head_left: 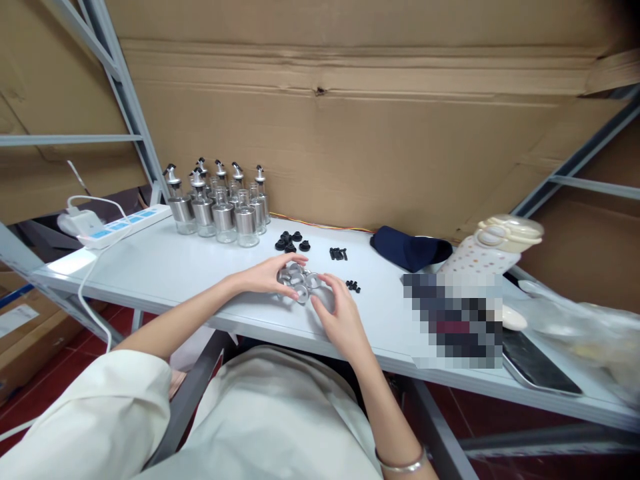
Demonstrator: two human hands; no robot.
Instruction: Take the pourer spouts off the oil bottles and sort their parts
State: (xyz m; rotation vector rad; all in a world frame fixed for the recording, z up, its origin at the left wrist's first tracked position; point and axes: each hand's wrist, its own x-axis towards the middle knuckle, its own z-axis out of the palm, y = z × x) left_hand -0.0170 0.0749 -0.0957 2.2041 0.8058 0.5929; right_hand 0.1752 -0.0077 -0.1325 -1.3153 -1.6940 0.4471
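Basically, L hand (267,275) & R hand (344,317) are loosely curved, thumbs & fingers apart, round a pile of silvery rings (301,279) on the white table (145,270). L's at approx. 9 o'clock of the pile, R's at approx. 4, fingertips by its edge; can't tell if either pinches a ring. Clocking from the pile: black stoppers (286,241) nr 12, small black spouts (339,254) approx. 2, tiny black caps (353,287) approx. 3, just beside R fingers. Glass/steel bottles (223,217) grouped 10–11, some w/ pourers, some w/o. Power strip (131,225) approx. 10, well apart. Navy cloth (407,249) 2–3, dotted flask (483,257) approx. 3 & further out, phone (540,363) approx. 4, nr table's edge.
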